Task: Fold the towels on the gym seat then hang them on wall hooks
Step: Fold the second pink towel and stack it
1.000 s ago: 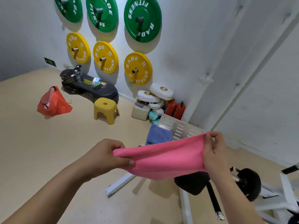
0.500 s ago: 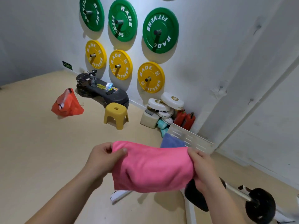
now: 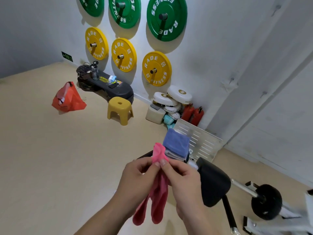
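Towel: the pink towel (image 3: 158, 192) is hanging bunched between both hands, its top corners poking up above the fingertips and two loose lobes dangling down between the wrists.
Left hand: the left hand (image 3: 135, 180) is pinching the towel near its top between thumb and forefinger, the other fingers curling inward.
Right hand: the right hand (image 3: 183, 182) is pinching the same spot from the other side, its fingertips meeting the left hand's.
Stack: a stack (image 3: 177, 145) of folded towels, blue on top, is lying just beyond the fingertips.
Seat: a dark seat (image 3: 145, 154) is showing under the stack, mostly hidden behind the hands.
Pad: a black pad (image 3: 213, 182) is sitting just right of the right hand.
Plate: a slotted metal plate (image 3: 201, 141) is leaning beyond the stack.
Roller: a black roller (image 3: 266, 201) on a bar is lying farther right, well apart from the right hand.
Stool: a yellow stool (image 3: 120, 110) is standing well beyond the left hand.
Bag: a red bag (image 3: 67, 99) is sitting farther left on the floor.
Discs: green discs (image 3: 166, 16) and yellow discs (image 3: 156, 68) are hanging on the far wall.
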{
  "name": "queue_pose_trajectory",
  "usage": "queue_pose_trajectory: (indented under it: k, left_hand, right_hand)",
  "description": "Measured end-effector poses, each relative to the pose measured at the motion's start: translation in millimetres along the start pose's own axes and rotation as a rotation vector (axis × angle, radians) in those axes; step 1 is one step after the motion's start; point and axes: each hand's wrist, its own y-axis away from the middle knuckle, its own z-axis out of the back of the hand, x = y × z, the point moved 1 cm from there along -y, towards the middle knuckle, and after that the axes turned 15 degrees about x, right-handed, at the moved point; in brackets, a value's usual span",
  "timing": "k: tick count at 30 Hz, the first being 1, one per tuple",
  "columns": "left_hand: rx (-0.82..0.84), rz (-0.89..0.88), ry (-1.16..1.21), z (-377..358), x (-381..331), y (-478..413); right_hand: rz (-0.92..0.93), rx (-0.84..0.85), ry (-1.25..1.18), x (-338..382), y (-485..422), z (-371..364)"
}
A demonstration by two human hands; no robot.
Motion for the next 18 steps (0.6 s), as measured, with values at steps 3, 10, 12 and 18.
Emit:
queue_pose_trajectory:
  k: [3, 10, 12, 18]
  left_hand:
    - [-0.028, 0.017, 0.023, -2.1, 4.6, 0.9]
    - [-0.126, 0.047, 0.142, -0.8, 8.5, 3.2]
    - [-0.122, 0.052, 0.149, -1.2, 9.6, 4.3]
    - [-0.068, 0.076, 0.129, -7.8, 9.6, 8.7]
  right_hand:
    - [-0.004, 0.003, 0.052, -2.0, 5.8, 4.5]
    - [0.004, -0.095, -0.067, -19.0, 10.4, 6.1]
    - [-0.003, -0.087, -0.103, -20.0, 11.8, 6.5]
    - [0.014, -0.046, 0.015, -25.8, 12.5, -1.6]
